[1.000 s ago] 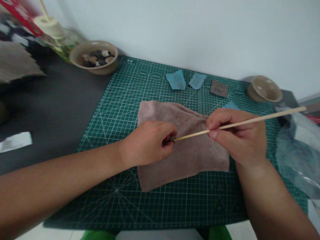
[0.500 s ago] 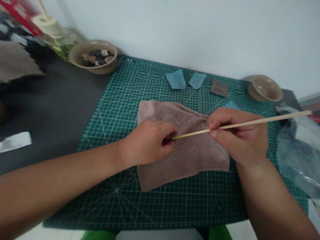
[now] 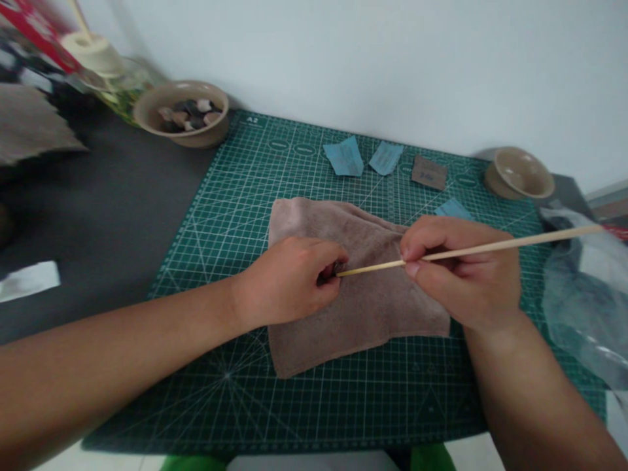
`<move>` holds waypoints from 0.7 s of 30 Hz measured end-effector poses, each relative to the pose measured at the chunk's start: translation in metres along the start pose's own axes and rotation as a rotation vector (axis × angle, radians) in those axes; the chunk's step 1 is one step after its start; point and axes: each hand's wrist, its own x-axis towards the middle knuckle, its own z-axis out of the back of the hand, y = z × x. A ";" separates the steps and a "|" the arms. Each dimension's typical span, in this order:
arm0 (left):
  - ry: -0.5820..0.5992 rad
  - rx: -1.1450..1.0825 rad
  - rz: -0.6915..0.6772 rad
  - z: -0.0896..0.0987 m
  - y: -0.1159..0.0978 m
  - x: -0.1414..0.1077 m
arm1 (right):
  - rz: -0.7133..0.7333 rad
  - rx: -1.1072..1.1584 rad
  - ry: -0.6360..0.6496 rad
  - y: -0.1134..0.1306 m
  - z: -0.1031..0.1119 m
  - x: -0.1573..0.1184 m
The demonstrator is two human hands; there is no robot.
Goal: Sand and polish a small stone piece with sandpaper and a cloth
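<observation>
My left hand is curled closed over the brown cloth, round a small dark object that is mostly hidden by the fingers. Between the thumb and fingers of my right hand is a long thin wooden stick. The stick's thin end points left and meets the small dark object at my left fingertips; its other end reaches out to the right. Under both hands, the cloth lies on a green cutting mat.
Stones fill part of a beige bowl at the back left. Another beige bowl stands back right, above a clear plastic bag. Blue paper pieces and a grey-brown square lie along the mat's back. White paper is at left.
My right hand has shifted slightly left and down along with the stick, its fingertips now closer to my left hand. My left hand has hardly moved.
</observation>
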 end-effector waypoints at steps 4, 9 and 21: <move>-0.008 0.009 -0.028 0.000 0.000 0.000 | -0.007 0.000 -0.030 -0.002 0.001 0.000; 0.007 0.005 -0.034 0.001 0.000 0.001 | -0.039 0.002 -0.081 -0.003 0.000 -0.002; 0.058 0.065 -0.060 0.001 0.001 0.002 | -0.030 0.036 -0.095 -0.004 0.003 -0.002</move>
